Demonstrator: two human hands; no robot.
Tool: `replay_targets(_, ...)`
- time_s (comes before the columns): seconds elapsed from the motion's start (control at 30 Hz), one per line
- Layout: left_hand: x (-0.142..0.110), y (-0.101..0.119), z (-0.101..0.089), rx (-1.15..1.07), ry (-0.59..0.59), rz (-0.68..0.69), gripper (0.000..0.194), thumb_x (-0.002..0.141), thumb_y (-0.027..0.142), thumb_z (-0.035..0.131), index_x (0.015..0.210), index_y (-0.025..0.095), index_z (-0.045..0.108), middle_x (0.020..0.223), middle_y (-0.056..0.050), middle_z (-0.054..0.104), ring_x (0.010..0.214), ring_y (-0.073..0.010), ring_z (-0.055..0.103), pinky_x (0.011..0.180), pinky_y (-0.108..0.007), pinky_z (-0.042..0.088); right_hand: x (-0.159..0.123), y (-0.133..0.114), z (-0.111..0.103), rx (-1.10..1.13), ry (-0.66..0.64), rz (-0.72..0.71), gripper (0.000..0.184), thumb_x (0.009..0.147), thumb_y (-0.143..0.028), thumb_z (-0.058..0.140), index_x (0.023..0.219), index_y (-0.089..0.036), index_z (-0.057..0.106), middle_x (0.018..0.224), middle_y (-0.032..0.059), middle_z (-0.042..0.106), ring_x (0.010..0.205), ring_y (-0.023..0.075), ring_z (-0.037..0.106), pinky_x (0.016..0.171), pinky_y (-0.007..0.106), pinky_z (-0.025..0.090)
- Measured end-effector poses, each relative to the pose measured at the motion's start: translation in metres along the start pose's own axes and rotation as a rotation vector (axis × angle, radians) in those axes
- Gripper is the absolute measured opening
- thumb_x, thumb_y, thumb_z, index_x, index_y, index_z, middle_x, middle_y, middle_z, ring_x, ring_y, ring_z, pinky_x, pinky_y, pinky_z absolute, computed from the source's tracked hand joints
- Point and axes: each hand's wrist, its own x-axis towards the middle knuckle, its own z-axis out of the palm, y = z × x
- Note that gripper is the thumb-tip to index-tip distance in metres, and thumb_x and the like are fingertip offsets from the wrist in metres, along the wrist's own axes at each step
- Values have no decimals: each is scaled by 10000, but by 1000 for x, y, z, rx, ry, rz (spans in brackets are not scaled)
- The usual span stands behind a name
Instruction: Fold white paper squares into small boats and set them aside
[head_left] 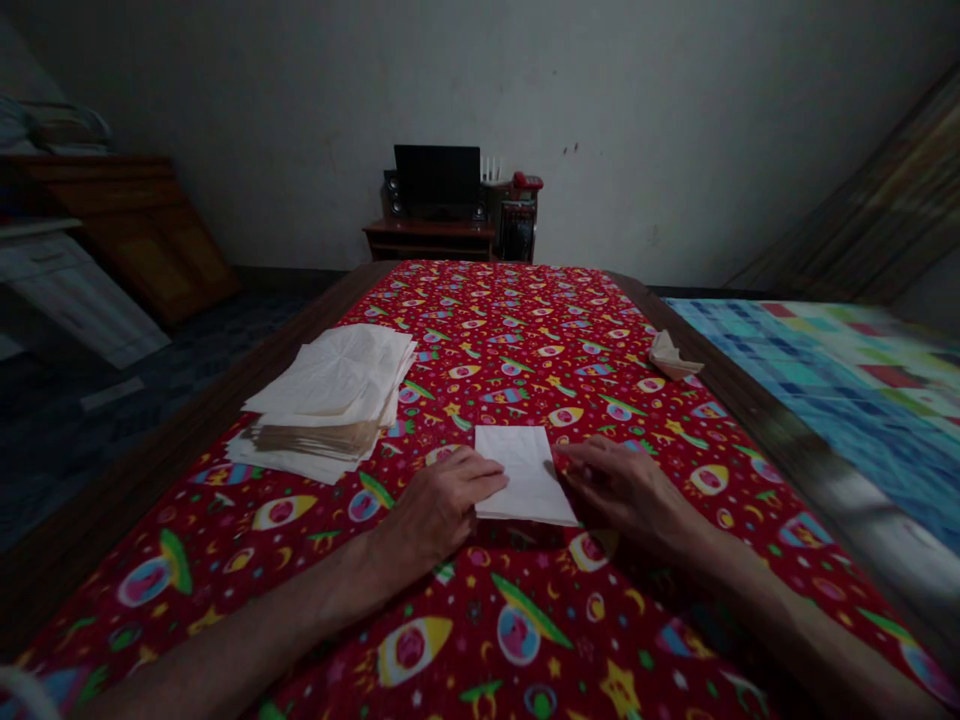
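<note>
A folded sheet of white paper [521, 475] lies in front of me on a red patterned cloth. My left hand [446, 500] pinches its left edge, with the fingertips on top and the thumb hidden. Just off the paper's right edge is my right hand [619, 485], its index finger stretched out and the other fingers loosely bent beneath. I see nothing held in it. To the left rests a stack of paper sheets [337, 375], the upper ones white and creased, the lower ones brownish. A small folded paper piece [673, 357] sits near the right table edge.
The red cloth [525, 330] covers a long table with dark wooden edges [742, 410]. Beyond its far end stand a monitor [437, 178] and a red telephone [527, 181]. Cabinets [142, 220] are at the left; a blue checked surface [817, 380] lies to the right.
</note>
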Motion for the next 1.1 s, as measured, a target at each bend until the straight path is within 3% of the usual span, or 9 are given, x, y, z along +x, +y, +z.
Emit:
replay_targets(0.1,0,1,-1,-10,-21,-25,351,793,10,503,1086,150,635,1071,-71,658,984,-211,553,844,-359,497,-7,5,3,-29,-57,-129,286,887,-210,464,1117,-205,635,955,93,622,783,150,579,666,242,456)
replay_targets(0.23,0,1,-2,-35,-17,-88,224,848,103,533,1025,162,657,995,-71,650,927,-199,571,818,-353,489,-5,7,11,-25,-70,-128,259,880,-212,479,1064,-208,661,927,83,605,757,147,558,647,249,439)
replay_targets(0.4,0,-1,-5,-108,59,-230,162,887,207,524,833,172,673,813,-34,608,777,-148,579,701,-261,477,3,5,14,108,-51,66,249,894,-306,483,810,-194,689,783,38,608,652,127,543,572,232,392)
replay_targets(0.53,4,-2,-11,-79,-2,-404,241,880,231,537,672,157,632,768,-17,580,703,-124,571,656,-234,439,8,5,19,28,-27,194,282,881,-377,491,761,-194,669,725,23,624,642,140,553,584,246,373)
replay_targets(0.67,10,-4,-13,31,-83,-507,278,903,297,496,699,165,629,735,-5,565,670,-128,550,624,-241,395,13,2,22,-121,-22,262,322,879,-412,469,701,-196,628,670,17,615,585,135,526,543,246,311)
replay_targets(1.1,21,-3,-8,368,-150,-518,276,909,341,450,745,193,617,751,-10,609,674,-154,572,561,-253,335,8,0,31,-305,107,181,275,899,-380,430,790,-216,623,680,55,601,622,167,522,578,275,304)
